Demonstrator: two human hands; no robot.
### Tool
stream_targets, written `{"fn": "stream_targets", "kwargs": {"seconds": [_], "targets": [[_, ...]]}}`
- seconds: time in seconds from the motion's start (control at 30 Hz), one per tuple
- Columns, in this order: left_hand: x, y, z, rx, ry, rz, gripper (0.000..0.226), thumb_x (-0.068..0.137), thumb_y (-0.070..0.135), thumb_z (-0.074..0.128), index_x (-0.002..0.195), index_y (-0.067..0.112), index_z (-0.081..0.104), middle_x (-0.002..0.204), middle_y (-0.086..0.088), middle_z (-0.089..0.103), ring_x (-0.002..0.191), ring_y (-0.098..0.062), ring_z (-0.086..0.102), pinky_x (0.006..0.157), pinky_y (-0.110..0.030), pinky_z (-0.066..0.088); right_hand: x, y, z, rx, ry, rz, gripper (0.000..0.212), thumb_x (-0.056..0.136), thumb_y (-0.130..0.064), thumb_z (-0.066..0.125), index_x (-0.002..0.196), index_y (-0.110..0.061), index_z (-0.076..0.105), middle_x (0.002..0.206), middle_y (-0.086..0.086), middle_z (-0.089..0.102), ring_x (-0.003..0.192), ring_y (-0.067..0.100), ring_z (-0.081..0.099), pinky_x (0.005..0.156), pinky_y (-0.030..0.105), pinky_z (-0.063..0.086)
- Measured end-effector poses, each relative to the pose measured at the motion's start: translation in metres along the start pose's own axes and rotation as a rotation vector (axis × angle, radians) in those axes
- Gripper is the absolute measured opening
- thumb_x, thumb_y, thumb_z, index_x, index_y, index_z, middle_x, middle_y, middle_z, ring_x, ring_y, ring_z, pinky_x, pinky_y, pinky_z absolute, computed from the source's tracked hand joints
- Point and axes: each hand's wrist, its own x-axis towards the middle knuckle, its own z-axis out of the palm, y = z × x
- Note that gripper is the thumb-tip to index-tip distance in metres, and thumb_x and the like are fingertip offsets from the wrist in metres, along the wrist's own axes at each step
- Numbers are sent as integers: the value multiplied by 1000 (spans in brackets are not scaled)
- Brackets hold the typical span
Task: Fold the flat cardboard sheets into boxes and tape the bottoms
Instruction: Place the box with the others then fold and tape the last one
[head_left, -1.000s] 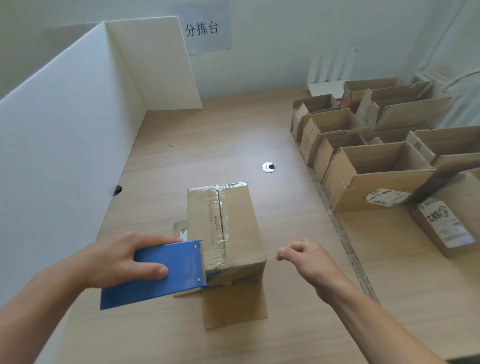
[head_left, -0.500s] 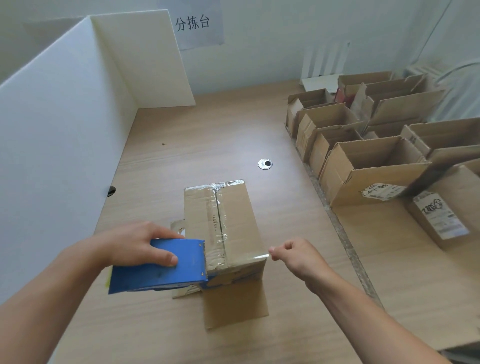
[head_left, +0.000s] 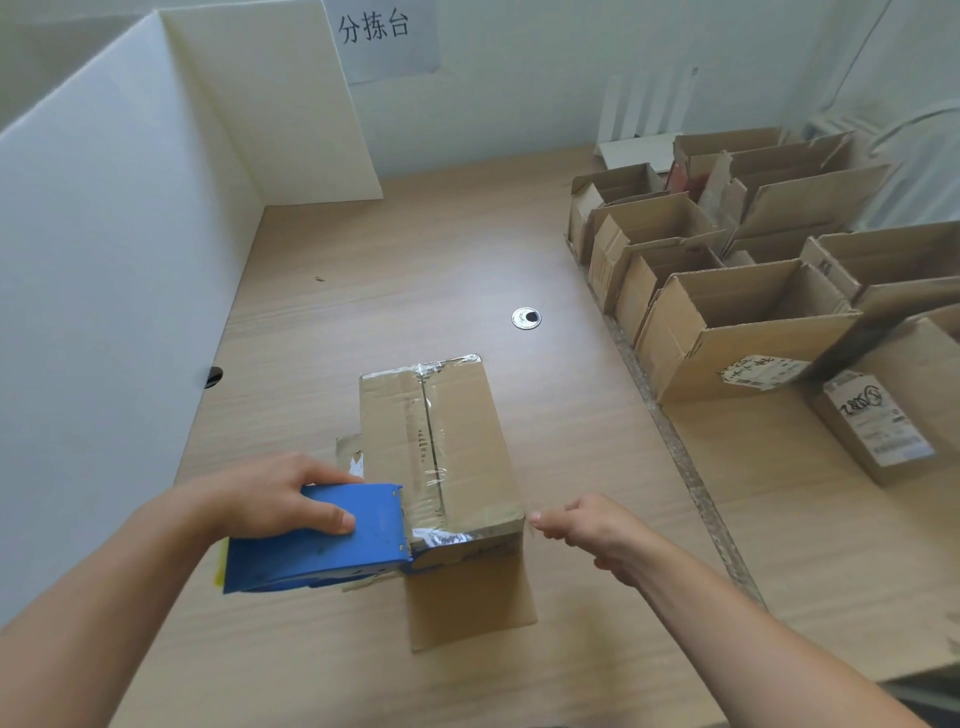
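The box (head_left: 457, 441) stands bottom-up in the middle of the tabletop (head_left: 363, 291), one flap (head_left: 467, 608) lying flat toward the person. The left hand (head_left: 260, 499) grips the blue dispenser (head_left: 332, 540) at the box's near left corner, as before. The right hand (head_left: 592, 530), loosely curled and apart from the box a second ago, now pinches the tape (head_left: 457, 535) end just beside the near right corner. A shiny strip now spans the near edge between them.
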Motion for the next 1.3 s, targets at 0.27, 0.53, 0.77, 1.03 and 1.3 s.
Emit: {"fn": "stream_targets", "kwargs": {"seconds": [0.27,0.53,0.77,1.03,1.3], "targets": [[0,2,3,21,25,10,27,84,50,70,106,64,60,100,34,68,88,14,61,82,-16,45,-4,24,-5,49,196,-292,26,92,-29,67,75,-9,67,78,0,62,80,15,56,72,30,40],[0,5,2,45,33,0,28,84,51,71,105,65,59,100,33,68,87,16,60,77,-12,43,-6,23,6,-26,101,-372,13,90,-32,70,89,-20,75,113,-5,55,114,7,54,104,33,42],[-2,7,3,69,43,-11,29,85,51,69,105,67,56,98,33,67,85,20,57,70,-9,40,-8,17,14,111,32,-338,11,91,-19,69,89,-12,76,115,2,58,107,6,57,88,22,43],[1,4,2,50,40,-18,34,83,52,71,115,59,61,100,31,68,91,10,63,86,-19,48,-11,19,19,462,-123,-116,18,92,-19,66,104,-13,77,124,-7,67,130,12,45,105,52,38],[5,5,1,54,25,-18,32,84,53,71,113,61,61,102,28,69,94,5,64,93,-26,49,-8,5,41,519,79,-114,17,86,-25,76,92,-10,74,92,-9,65,103,16,52,92,32,37]]}}
